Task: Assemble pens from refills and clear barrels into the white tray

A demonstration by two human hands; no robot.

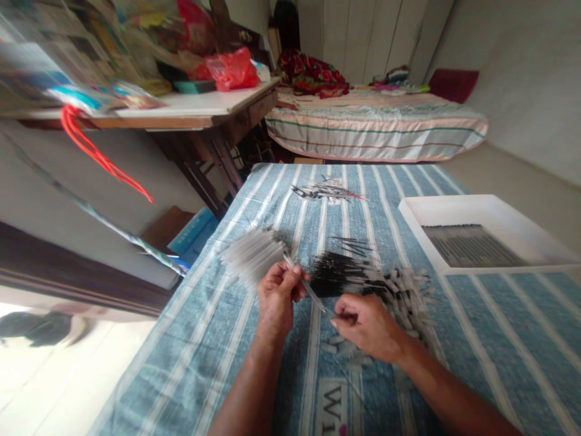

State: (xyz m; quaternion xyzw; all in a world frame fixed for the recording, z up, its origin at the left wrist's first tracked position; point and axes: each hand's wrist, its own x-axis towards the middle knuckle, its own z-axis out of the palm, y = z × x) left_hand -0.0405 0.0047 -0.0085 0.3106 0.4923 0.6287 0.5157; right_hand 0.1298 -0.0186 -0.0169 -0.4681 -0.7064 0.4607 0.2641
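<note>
My left hand [282, 290] pinches a slim translucent pen barrel [313, 297] between thumb and fingers, its lower end slanting toward the right. At that end my right hand [370, 327] is closed on a thin piece mostly hidden by the fingers. Beyond the left hand lies a row of pale grey pen barrels [252, 254]. A heap of thin black pen refills [338, 272] sits just past the right hand. Short grey pen caps [411, 297] are scattered beside and partly behind that hand.
A white box lid [413, 225] at right holds a row of dark-tipped pens [476, 245]. Several loose pen parts [324, 191] lie at the far end of the striped tablecloth [181, 363]. A side table [218, 104] with a red bag stands left; a bed [376, 130] is behind.
</note>
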